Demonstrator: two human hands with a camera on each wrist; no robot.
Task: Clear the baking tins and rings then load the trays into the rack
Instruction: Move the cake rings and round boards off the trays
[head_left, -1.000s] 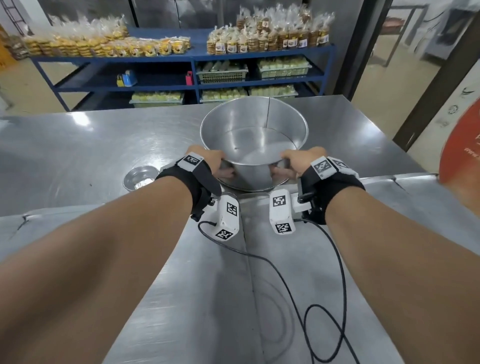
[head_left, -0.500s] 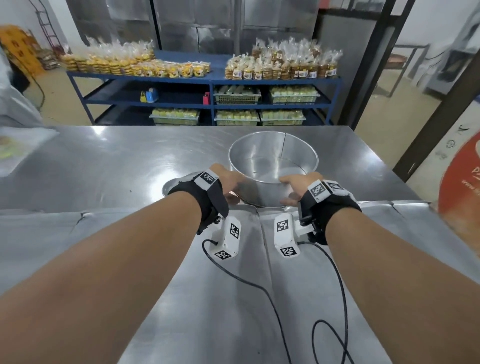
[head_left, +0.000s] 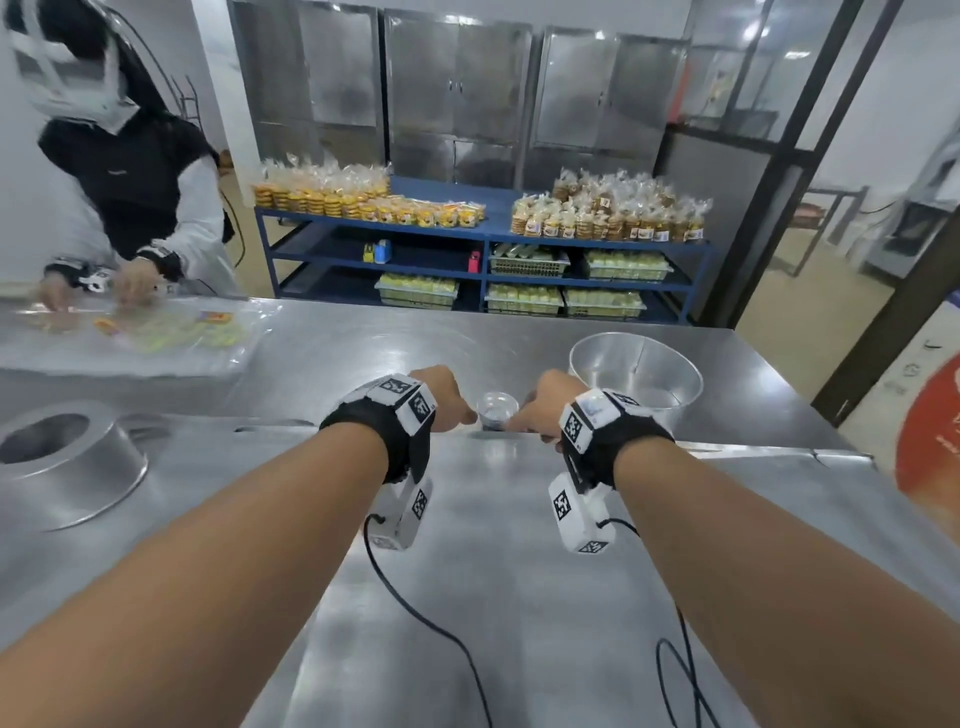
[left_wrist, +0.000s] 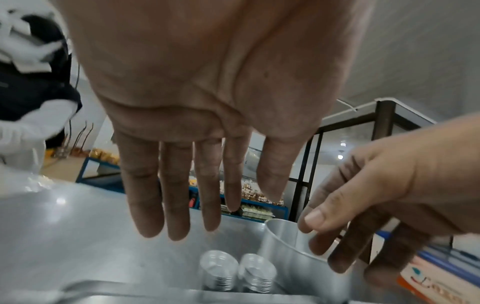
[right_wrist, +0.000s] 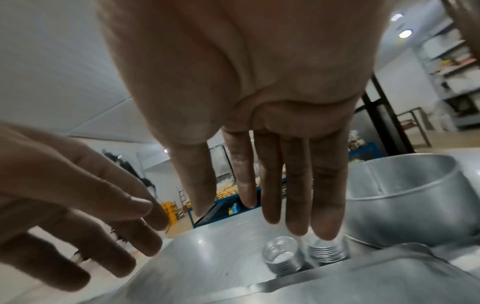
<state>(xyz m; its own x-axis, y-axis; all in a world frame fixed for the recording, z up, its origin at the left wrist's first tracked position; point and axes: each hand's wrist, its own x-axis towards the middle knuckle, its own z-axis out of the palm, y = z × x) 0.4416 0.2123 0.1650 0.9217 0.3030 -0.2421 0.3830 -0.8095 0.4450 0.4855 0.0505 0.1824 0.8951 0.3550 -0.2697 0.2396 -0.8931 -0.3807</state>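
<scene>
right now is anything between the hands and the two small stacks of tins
Nothing visible does. Both open hands, left and right, hover just above the two small stacks of shiny metal tins; the large round metal tin stands off to the right.

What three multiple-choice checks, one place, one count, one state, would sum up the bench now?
1. Where is the big tin from the stacks? A left B right C on top
2. How many stacks of small tins? A one B four C two
3. The left hand and right hand are: A open B gripping the big tin C fists

Key: B, the head view shows it right of them; C, both wrist views show two side by side; A, fingers straight, holding nothing.
</scene>
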